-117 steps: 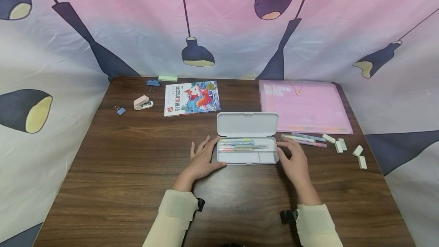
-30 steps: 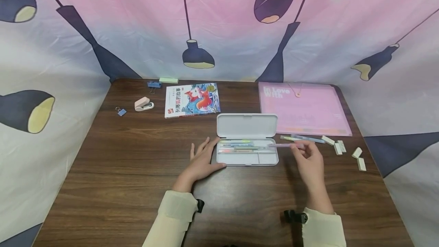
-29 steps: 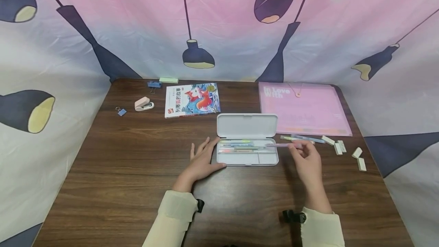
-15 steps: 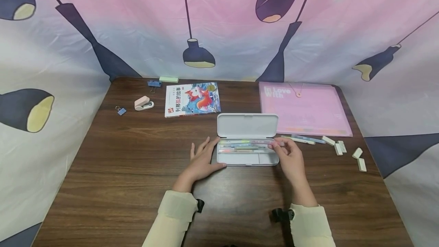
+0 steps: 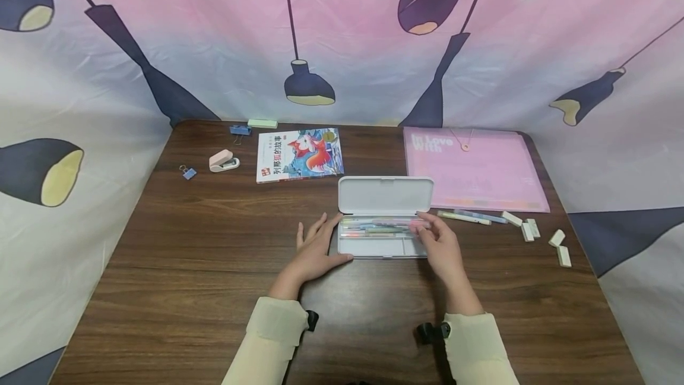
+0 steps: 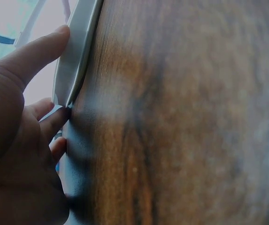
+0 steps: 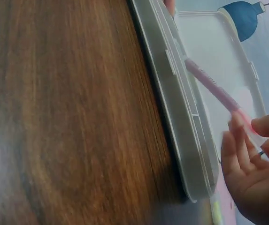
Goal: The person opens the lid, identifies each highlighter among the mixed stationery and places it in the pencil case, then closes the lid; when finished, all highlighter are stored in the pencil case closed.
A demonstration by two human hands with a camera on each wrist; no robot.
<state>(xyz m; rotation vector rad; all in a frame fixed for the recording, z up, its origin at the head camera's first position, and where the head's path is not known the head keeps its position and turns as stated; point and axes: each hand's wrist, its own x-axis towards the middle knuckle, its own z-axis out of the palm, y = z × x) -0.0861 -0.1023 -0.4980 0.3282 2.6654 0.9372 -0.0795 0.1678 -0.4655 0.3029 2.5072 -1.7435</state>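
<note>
Right hand (image 5: pixel 445 249) pinches a pink pen (image 7: pixel 214 87), tilted over the rear compartment of the white pencil case (image 5: pixel 371 246); left hand (image 5: pixel 312 255), fingers spread, touches the case's left end. Premature release could leave it askew across the stored pens (image 5: pixel 369 232).

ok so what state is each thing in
pencil case, open, lid up
pink pen, held, tilted
right hand, pinching pink pen
left hand, touching pencil case
book, shut, lying flat
folder, lying flat, closure unclear
loose pens, lying flat
stapler, open or shut unclear
binder clips, lying loose
</note>
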